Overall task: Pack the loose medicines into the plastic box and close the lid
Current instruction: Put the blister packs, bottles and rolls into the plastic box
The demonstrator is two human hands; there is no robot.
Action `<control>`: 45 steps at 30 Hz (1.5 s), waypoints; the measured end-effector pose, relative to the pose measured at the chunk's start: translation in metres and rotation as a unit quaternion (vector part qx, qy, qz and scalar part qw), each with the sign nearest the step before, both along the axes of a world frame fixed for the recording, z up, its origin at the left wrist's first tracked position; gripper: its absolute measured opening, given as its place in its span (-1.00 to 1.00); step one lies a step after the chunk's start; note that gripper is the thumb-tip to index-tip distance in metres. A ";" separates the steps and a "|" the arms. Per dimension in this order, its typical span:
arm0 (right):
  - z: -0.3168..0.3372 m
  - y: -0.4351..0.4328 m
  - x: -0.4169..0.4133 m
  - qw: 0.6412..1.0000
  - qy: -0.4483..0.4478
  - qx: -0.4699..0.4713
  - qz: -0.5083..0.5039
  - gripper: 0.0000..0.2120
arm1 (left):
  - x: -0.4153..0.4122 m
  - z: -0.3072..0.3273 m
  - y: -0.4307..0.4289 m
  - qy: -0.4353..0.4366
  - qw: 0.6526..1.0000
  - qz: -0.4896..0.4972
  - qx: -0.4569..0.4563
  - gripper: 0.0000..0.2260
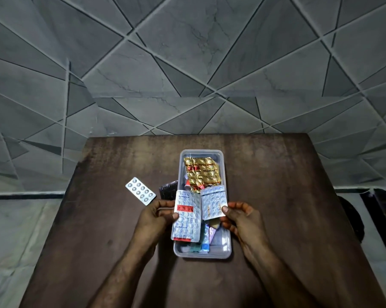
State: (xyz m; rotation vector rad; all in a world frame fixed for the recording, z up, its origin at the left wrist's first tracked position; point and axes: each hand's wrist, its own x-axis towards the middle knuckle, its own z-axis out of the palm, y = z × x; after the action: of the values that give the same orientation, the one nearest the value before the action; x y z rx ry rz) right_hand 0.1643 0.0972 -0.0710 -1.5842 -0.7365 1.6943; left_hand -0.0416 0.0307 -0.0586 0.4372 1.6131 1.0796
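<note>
Over the clear rectangular plastic box (225,250) mid-tabletop, the left hand (153,217) has its grip on a red-banded silver blister strip (186,216), the right hand (239,215) on a smaller silver strip (213,202).

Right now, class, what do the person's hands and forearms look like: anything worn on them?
Both forearms are bare: no sleeves, watch or bracelets show. The left hand and right hand wear no gloves, and no rings are visible. Fingernails look short and unpainted.
</note>
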 end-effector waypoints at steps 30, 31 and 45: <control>0.000 -0.018 -0.004 0.851 -0.443 0.201 0.197 -0.71 | 0.003 0.001 0.009 0.392 0.912 -0.120 -0.014 -0.86; 0.000 -0.018 -0.004 0.853 -0.441 0.198 0.195 -0.72 | -0.004 -0.002 0.013 0.390 0.914 -0.110 -0.029 -0.86; 0.000 -0.007 -0.016 0.785 -0.460 0.264 0.322 -0.61 | -0.033 -0.051 0.070 0.486 0.808 -0.329 -0.058 -0.52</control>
State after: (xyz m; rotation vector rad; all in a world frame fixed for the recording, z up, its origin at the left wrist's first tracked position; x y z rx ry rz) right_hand 0.1486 0.0899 -0.0705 -1.7720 -2.2292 0.7963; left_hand -0.0741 0.1003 -0.1092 1.5137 2.1019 0.1605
